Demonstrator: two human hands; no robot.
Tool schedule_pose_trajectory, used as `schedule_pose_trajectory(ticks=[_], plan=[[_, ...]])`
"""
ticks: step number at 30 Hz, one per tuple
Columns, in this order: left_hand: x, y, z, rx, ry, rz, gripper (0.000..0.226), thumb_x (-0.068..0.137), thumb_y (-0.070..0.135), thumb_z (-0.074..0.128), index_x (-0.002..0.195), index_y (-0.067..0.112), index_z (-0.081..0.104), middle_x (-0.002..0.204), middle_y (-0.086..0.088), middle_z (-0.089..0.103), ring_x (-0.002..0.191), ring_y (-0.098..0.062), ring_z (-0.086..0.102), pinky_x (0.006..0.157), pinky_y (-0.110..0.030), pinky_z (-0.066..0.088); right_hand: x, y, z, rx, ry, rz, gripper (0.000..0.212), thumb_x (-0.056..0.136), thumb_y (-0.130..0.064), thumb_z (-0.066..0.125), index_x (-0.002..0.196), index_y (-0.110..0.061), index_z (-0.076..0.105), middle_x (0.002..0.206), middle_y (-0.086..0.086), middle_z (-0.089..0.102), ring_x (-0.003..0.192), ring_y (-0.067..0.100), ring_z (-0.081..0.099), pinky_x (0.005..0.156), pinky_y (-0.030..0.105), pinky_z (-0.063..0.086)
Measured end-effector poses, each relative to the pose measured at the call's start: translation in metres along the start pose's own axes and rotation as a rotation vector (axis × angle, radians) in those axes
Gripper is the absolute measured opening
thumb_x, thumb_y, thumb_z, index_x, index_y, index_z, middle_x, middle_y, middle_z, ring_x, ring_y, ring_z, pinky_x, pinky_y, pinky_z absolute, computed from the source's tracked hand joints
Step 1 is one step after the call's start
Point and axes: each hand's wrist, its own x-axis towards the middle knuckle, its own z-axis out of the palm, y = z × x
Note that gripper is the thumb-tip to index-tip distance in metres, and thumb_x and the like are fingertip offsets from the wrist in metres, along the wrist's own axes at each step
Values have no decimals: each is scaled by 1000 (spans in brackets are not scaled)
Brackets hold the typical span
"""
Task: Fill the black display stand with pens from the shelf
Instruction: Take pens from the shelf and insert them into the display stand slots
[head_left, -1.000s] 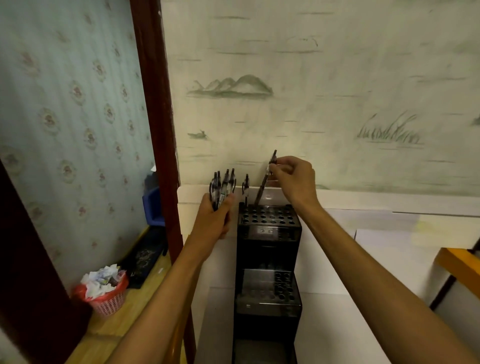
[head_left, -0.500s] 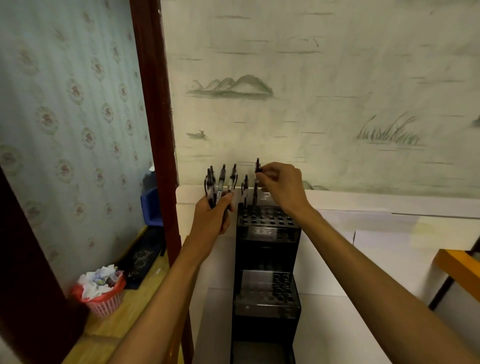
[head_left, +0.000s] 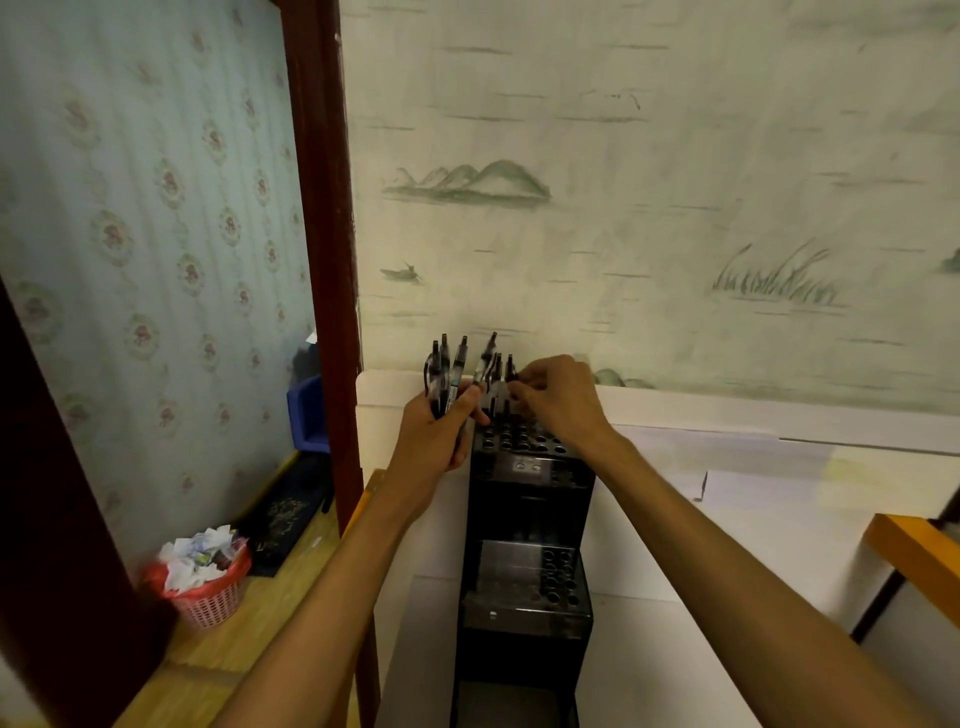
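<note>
The black display stand (head_left: 524, 470) rises in tiers against the wall, each tier with a grid of holes. My left hand (head_left: 439, 428) grips a bundle of several black pens (head_left: 448, 371) just left of the top tier, tips pointing up. Two pens (head_left: 497, 376) stand upright in the back-left holes of that tier. My right hand (head_left: 558, 402) hovers over the top tier, its fingertips pinching the top of the right one of the two pens. The lower tier (head_left: 524, 582) holds no pens.
A dark red door frame (head_left: 327, 260) stands left of the stand. On the wooden floor beyond it sit a red basket (head_left: 208, 597) full of paper scraps and a blue bin (head_left: 307, 415). An orange-edged board (head_left: 914, 556) juts in at the right.
My right hand has lowered its pen from a tilted position above the stand into a back hole of the top tier. My left hand with the bundle has shifted closer to the stand.
</note>
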Motion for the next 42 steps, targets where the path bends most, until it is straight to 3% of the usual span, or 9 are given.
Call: schedule_pose_trajectory(ticks=[6,10,14,18,20,23,30,34,42], plan=[[-8,2,6,55,-5,3,28,99,29,59,95,2,68,47,4,55,34,-8,38,35,-20,32,-7,-2,-15,23,41,30,19,88,-24,74,82,-6,76,68,5,74,58,15,71,67,34,62],[-12,5,11,37,-10,13,23,99,24,60,108,4,68,63,2,68,35,-8,39,35,-20,32,-13,-15,-30,506,-81,177,24,90,-32,70,88,-9,77,77,8,77,72,24,75,70,35,63],[-15,6,18,14,-26,-3,21,99,23,59,113,10,67,86,-10,75,35,-8,42,34,-19,33,-19,-18,-33,611,-233,183,22,87,-28,74,95,-7,77,89,11,77,85,29,75,79,32,61],[-17,5,19,47,-30,-5,22,99,29,59,112,15,69,84,-11,74,35,-9,43,35,-19,33,-22,-16,-29,743,-154,217,24,90,-17,71,98,5,72,89,20,75,83,33,74,76,34,62],[-17,2,14,90,35,-10,23,97,33,61,103,13,70,68,0,72,36,-5,46,37,-18,36,-20,-12,-30,773,-72,239,24,94,-15,66,99,8,69,88,21,74,77,29,74,67,30,61],[-15,-3,2,208,145,-9,26,94,41,63,93,17,70,50,16,57,42,1,48,43,-11,37,-12,-5,-37,730,71,222,25,97,-13,60,99,12,65,84,21,71,69,24,71,62,27,59],[-17,-1,-13,188,55,-91,35,75,68,64,91,36,67,53,19,54,46,1,48,46,-14,39,1,3,-36,272,217,-9,10,97,-12,61,93,-6,68,76,6,72,67,11,72,72,29,62],[-17,0,-17,52,-27,-129,33,81,55,58,62,28,51,52,4,37,42,-12,30,41,-23,24,6,3,-29,181,160,-62,10,94,-13,65,95,-5,71,78,7,73,68,14,72,78,36,61],[-14,0,-16,-63,-37,-144,17,101,16,47,86,19,55,54,5,40,43,-10,30,37,-21,23,5,14,-16,-54,-35,-54,20,91,-26,69,89,-7,76,76,5,75,70,16,71,80,43,58]])
